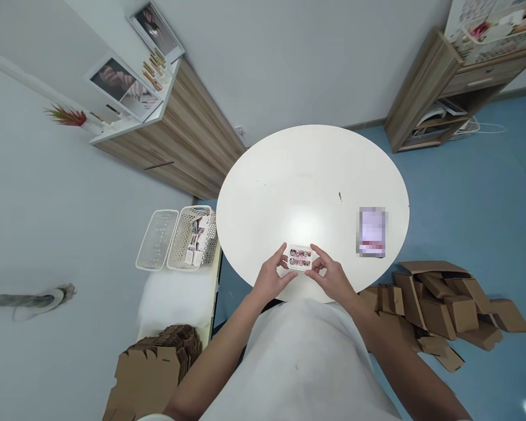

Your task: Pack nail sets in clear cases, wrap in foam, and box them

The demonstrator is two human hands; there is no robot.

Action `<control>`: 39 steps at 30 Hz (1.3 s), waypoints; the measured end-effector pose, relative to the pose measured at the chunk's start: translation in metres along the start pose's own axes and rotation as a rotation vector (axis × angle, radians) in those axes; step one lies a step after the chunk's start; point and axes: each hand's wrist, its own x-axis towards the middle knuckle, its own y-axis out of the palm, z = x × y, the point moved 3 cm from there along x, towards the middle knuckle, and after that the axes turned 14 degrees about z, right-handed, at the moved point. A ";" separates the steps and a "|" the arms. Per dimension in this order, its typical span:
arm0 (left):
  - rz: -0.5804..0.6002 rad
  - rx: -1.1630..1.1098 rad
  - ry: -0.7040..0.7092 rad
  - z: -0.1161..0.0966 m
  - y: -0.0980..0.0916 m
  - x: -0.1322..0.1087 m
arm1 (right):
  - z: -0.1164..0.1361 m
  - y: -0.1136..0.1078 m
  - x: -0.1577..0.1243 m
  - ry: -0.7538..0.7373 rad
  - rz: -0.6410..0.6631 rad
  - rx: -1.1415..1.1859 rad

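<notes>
A card of press-on nails (300, 265) sits between the person's two hands, over the near edge of the oval white desk (289, 169). The left hand (272, 277) grasps one short end and the right hand (332, 277) the other, thumbs low and index fingers high — a grip that probably keeps the card level and its printed face uncovered for viewing. A pixelated rectangular item (372, 229) lies apart on the right of the desk, perhaps so that the middle stays free for handling; what it is, I cannot tell. Counting: one card, with two rows of nails (seemingly five in each, though they are too small to be sure), and two white plastic baskets beside the desk on the left. The nearer basket (211, 245) holds small packets, too jumbled to count, presumably placed there within reach; the other basket (158, 240) adjoins it. Two framed photos, one (125, 88) and another (156, 30), stand on the cabinet (193, 128).
</notes>
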 end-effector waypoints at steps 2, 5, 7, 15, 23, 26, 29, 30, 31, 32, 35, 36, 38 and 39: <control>0.028 0.086 0.029 -0.001 -0.001 0.001 | 0.000 0.002 0.000 0.003 0.016 -0.007; 0.056 0.150 0.035 0.000 -0.003 0.000 | -0.002 0.007 0.001 0.017 0.037 -0.024; 0.045 0.163 0.010 0.003 -0.006 -0.002 | -0.002 0.011 0.003 0.027 0.074 -0.046; 0.002 0.094 -0.057 0.038 -0.012 -0.019 | -0.001 0.034 0.019 0.075 0.207 -0.194; -0.008 0.067 -0.123 0.089 -0.022 -0.036 | -0.004 0.075 0.044 0.174 0.321 -0.300; -0.003 0.065 -0.163 0.114 -0.035 -0.041 | -0.004 0.097 0.062 0.201 0.356 -0.337; -0.024 0.078 -0.198 0.141 -0.054 -0.042 | -0.003 0.122 0.087 0.225 0.355 -0.396; -0.033 0.085 -0.206 0.150 -0.061 -0.042 | -0.003 0.131 0.096 0.230 0.344 -0.423; -0.040 0.095 -0.212 0.158 -0.069 -0.041 | -0.003 0.141 0.106 0.231 0.332 -0.454; -0.045 0.112 -0.217 0.167 -0.076 -0.041 | -0.002 0.150 0.117 0.227 0.320 -0.488; -0.055 0.187 -0.232 0.191 -0.100 -0.035 | -0.003 0.177 0.149 0.199 0.285 -0.600; -0.059 0.212 -0.238 0.198 -0.108 -0.032 | -0.003 0.185 0.159 0.190 0.273 -0.639; -0.064 0.250 -0.253 0.210 -0.121 -0.025 | -0.004 0.197 0.177 0.187 0.243 -0.712; -0.063 0.263 -0.261 0.215 -0.127 -0.020 | -0.004 0.202 0.185 0.194 0.228 -0.745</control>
